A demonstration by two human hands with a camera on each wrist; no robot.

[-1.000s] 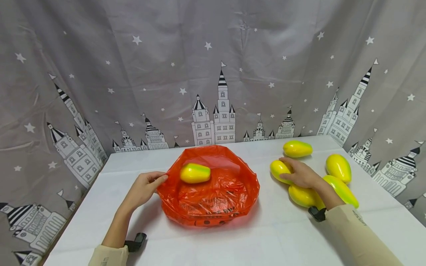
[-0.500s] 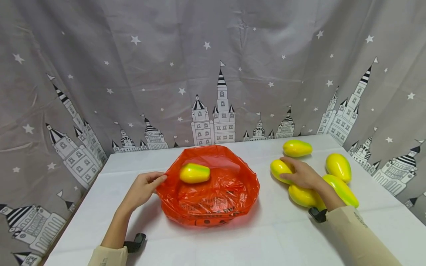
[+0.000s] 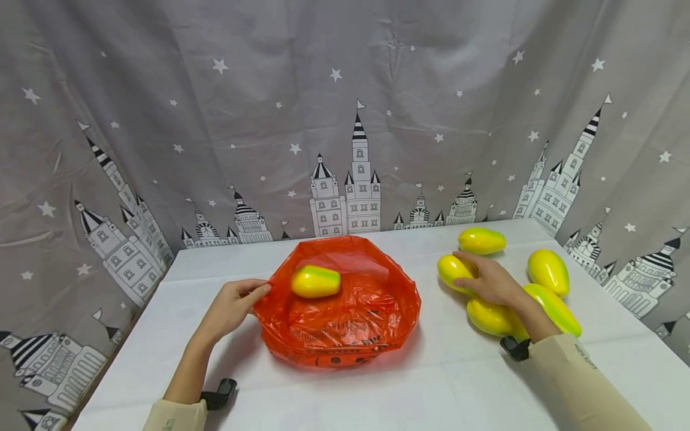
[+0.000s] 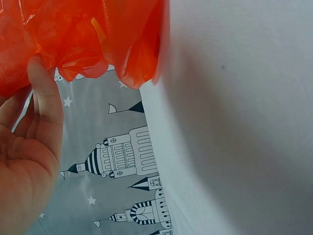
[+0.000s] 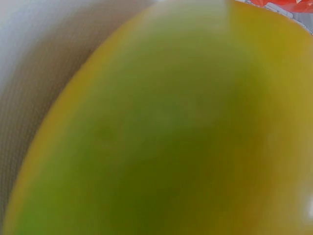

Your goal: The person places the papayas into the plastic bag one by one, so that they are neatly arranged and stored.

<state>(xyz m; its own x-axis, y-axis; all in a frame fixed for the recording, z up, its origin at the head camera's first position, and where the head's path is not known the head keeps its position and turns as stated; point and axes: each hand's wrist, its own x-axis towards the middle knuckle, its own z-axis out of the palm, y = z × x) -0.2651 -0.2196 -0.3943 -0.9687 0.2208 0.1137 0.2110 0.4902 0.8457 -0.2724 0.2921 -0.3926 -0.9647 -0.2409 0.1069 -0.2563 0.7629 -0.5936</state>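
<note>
In the head view my left hand (image 3: pixel 233 305) pinches the left rim of a red plastic bag (image 3: pixel 353 323), which stands with its mouth spread wide. The left wrist view shows the thumb and fingers against the crinkled red plastic (image 4: pixel 73 44). Inside the bag, at its left, lies one glossy yellow-green papaya (image 3: pixel 315 282). My right hand (image 3: pixel 493 282) holds another papaya (image 3: pixel 451 273) at the right, thumb on the near side and fingers over the far side. Close under that hand lies a further papaya (image 3: pixel 490 317), which fills the right wrist view as a blurred green surface (image 5: pixel 161 122).
Behind the right hand lies a papaya (image 3: pixel 482 240), and two more, one farther back (image 3: pixel 548 273) and one nearer (image 3: pixel 555 310), lie to its right. All rest on a white-covered table (image 3: pixel 388 395). A grey curtain (image 3: pixel 259 108) printed with castles hangs behind.
The papaya in my right hand has shifted very slightly up and left, along with the fingers. My left hand and the bag stay in place.
</note>
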